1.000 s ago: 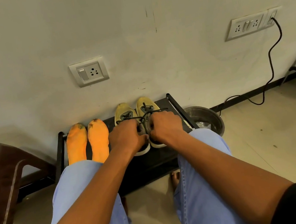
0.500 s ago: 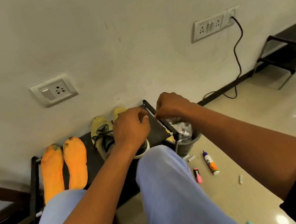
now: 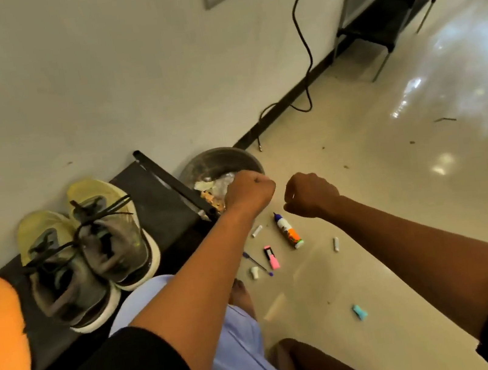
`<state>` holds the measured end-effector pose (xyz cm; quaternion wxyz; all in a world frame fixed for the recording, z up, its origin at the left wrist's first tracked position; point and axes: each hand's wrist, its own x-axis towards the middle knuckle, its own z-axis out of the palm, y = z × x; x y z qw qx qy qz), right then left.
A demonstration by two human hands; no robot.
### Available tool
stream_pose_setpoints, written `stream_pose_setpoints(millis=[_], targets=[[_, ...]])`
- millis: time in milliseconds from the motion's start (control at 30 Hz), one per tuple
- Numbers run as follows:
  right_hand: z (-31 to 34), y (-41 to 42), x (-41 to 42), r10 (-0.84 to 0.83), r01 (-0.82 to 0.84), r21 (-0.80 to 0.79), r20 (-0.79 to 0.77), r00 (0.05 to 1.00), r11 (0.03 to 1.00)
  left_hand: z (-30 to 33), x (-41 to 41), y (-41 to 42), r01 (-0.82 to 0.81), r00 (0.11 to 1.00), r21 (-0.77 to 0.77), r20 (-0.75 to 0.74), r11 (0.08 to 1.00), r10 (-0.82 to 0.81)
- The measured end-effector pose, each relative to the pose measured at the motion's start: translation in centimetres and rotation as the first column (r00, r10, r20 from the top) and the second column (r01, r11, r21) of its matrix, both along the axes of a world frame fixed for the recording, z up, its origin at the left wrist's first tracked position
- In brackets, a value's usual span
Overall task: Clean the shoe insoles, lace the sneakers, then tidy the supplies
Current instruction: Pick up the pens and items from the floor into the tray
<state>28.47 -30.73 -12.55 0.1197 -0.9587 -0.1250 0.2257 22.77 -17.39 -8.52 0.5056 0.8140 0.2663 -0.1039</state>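
Both my fists curled, empty: left hand (image 3: 250, 191) over the bin (image 3: 198, 168), right hand (image 3: 309, 194) just beside. Laced sneakers (image 3: 87, 254) left of bin on rack (image 3: 155, 195); glue bottle (image 3: 288, 231), pink highlighter (image 3: 271, 257) on floor near bin.

There is only one view, from the person's head. It looks forward and down, tilted, close over both forearms, toward the floor (image 3: 366, 197) and wall (image 3: 92, 81).

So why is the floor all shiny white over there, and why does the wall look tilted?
Head view: light glares off the glossy floor at right, washing it out; the wide lens and tilted head slant the wall; the pink highlighter and glue bottle look slightly soft.
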Motion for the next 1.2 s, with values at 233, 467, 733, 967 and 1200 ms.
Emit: stream_pose_setpoints(millis=[233, 467, 733, 967, 1200], targets=[[-11.0, -4.9, -0.3, -0.171, 0.168, -0.03, -0.133, 0.976, 0.985, -10.8, 1.5, -2.0, -0.339, 0.889, -0.348, -0.421, 0.874, 0.177], [-20.6, -9.2, -2.1, -0.331, 0.321, -0.083, -0.179, 0.926, 0.944, -17.5, 1.1, -4.9, -0.363, 0.82, -0.322, -0.556, 0.874, 0.136], [-27.5, -11.0, -1.7, -0.521, 0.522, -0.024, -0.117, 0.846, 0.853, -22.7, -0.1, -5.6, -0.333, 0.798, -0.436, -0.603, 0.836, 0.003], [-31.7, -12.1, -1.1, -0.631, 0.633, 0.03, -0.065, 0.773, 0.773, -25.2, -1.0, -5.5, -0.354, 0.793, -0.484, -0.609, 0.801, -0.017], [-33.5, -13.3, 0.0, -0.68, 0.688, 0.07, -0.106, 0.726, 0.723, -25.5, -1.5, -5.7, -0.314, 0.797, -0.503, -0.6, 0.805, -0.065]])
